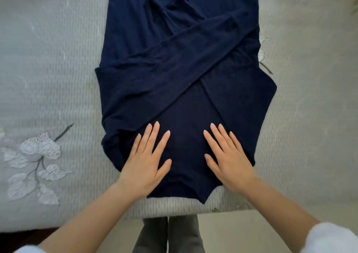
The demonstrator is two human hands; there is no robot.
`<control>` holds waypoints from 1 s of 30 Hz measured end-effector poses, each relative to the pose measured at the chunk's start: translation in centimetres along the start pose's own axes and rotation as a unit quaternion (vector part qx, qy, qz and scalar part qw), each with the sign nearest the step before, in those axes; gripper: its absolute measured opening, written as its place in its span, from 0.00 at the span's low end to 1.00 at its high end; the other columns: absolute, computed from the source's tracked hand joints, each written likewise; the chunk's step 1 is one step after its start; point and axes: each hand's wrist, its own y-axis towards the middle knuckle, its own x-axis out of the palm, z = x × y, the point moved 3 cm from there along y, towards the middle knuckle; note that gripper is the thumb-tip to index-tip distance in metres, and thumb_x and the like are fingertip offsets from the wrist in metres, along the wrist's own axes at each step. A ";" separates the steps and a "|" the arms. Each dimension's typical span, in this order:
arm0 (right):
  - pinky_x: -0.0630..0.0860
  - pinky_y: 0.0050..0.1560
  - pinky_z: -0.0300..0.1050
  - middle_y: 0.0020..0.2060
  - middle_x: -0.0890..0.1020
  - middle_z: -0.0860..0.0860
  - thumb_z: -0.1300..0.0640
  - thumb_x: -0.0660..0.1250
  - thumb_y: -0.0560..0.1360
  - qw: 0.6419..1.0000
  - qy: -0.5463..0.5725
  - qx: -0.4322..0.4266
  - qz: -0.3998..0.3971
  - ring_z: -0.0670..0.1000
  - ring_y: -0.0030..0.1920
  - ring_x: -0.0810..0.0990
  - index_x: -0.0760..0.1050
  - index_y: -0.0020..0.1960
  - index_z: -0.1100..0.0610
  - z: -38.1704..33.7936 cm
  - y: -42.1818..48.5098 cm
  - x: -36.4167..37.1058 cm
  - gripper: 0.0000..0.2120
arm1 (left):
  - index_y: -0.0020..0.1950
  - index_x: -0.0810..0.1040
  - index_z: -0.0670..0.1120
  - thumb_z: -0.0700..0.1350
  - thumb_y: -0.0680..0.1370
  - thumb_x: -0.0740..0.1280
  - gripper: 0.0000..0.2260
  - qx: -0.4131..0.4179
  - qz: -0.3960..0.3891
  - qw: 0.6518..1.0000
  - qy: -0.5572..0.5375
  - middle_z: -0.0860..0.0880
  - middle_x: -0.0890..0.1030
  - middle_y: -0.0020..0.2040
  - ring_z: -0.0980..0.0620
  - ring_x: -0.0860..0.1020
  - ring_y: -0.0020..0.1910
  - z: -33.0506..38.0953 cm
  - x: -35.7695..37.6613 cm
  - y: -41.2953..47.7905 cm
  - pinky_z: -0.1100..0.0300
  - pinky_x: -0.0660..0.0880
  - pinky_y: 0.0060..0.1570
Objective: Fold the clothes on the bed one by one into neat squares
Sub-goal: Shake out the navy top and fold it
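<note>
The shirt [228, 90] is pressed flat by left hand [147, 161] and right hand [228, 161], nothing gripped. Crossed sleeves [174, 57] at mid-frame could be dragged askew by uneven smoothing.

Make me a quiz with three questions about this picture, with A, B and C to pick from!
1. Where do the left hand and right hand lie?
A. On the near end of the shirt
B. On a pillow
C. On the floor

2. What colour is the shirt?
A. Red
B. Dark blue
C. Yellow

3. How are the fingers?
A. Curled in fists
B. Pinching a sock
C. Straight and spread flat

Answers:
1 A: both palms lie on the end of the shirt nearest the person.
2 B: the cloth is navy against the pale grey bed cover.
3 C: all the fingers lie straight on the cloth.
</note>
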 end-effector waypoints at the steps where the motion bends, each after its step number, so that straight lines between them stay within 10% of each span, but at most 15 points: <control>1: 0.49 0.74 0.51 0.77 0.57 0.52 0.44 0.51 0.79 1.000 -0.004 -0.012 -0.008 0.52 0.77 0.52 0.55 0.77 0.53 0.2 -1.5 0.0 0.29 | 0.79 0.46 0.52 0.60 0.79 0.49 0.30 0.020 -0.017 1.000 0.002 0.46 0.43 0.79 0.50 0.39 0.77 0.0 0.3 -1.8 0.54 0.39 0.73; 6: 0.51 0.74 0.57 0.77 0.56 0.54 0.48 0.60 0.70 0.994 -0.030 -0.103 -0.013 0.56 0.77 0.51 0.59 0.76 0.54 1.5 -7.3 -1.1 0.35 | 0.78 0.56 0.49 0.50 0.73 0.58 0.33 0.130 -0.042 0.989 0.058 0.43 0.51 0.79 0.45 0.49 0.78 -1.9 -2.2 -6.4 0.50 0.46 0.74; 12: 0.51 0.76 0.53 0.76 0.56 0.60 0.62 0.65 0.67 1.000 -0.014 0.010 0.009 0.59 0.76 0.55 0.54 0.77 0.56 1.7 -5.0 -1.2 0.41 | 0.77 0.60 0.49 0.31 0.60 0.69 0.46 0.063 -0.007 0.983 0.172 0.37 0.55 0.77 0.39 0.53 0.76 -4.8 -5.3 -3.7 0.43 0.48 0.72; 18: 0.70 0.65 0.51 0.75 0.63 0.53 0.70 0.55 0.77 0.990 0.103 0.086 0.031 0.55 0.72 0.64 0.58 0.76 0.56 2.0 -2.2 -2.3 0.29 | 0.57 0.81 0.45 0.44 0.72 0.63 0.16 0.127 -0.015 0.982 0.139 0.39 0.80 0.60 0.38 0.79 0.59 -3.7 -5.4 0.1 0.42 0.68 0.64; 23: 0.72 0.51 0.50 0.66 0.67 0.58 0.69 0.56 0.76 0.969 0.140 0.203 0.033 0.61 0.54 0.75 0.57 0.77 0.56 3.7 -1.6 -4.0 0.30 | 0.37 0.74 0.46 0.54 0.72 0.43 0.22 0.071 -0.034 0.988 0.130 0.53 0.76 0.32 0.51 0.77 0.37 -3.1 -7.3 0.7 0.50 0.40 0.73; 25: 0.72 0.56 0.49 0.62 0.72 0.57 0.68 0.56 0.76 0.973 0.137 0.183 -0.003 0.61 0.57 0.75 0.63 0.74 0.56 3.8 -1.6 -4.3 0.27 | 0.36 0.74 0.46 0.55 0.70 0.40 0.25 0.049 -0.084 0.990 0.104 0.53 0.78 0.32 0.52 0.76 0.38 -2.6 -8.2 0.8 0.51 0.50 0.72; 27: 0.73 0.60 0.50 0.60 0.75 0.56 0.67 0.56 0.76 0.979 0.117 0.160 -0.047 0.60 0.58 0.75 0.67 0.72 0.55 3.7 -2.0 -4.4 0.25 | 0.33 0.73 0.45 0.54 0.73 0.46 0.21 0.013 -0.120 0.992 0.031 0.51 0.78 0.32 0.50 0.75 0.37 -1.8 -9.3 0.7 0.55 0.70 0.53; 30: 0.74 0.59 0.49 0.59 0.79 0.53 0.65 0.59 0.73 0.973 0.127 0.142 -0.127 0.58 0.59 0.77 0.73 0.68 0.54 3.5 -3.7 -4.6 0.24 | 0.37 0.72 0.43 0.49 0.80 0.50 0.18 -0.027 -0.165 0.983 -0.079 0.46 0.79 0.42 0.47 0.75 0.42 -0.3 -9.7 -0.5 0.57 0.66 0.41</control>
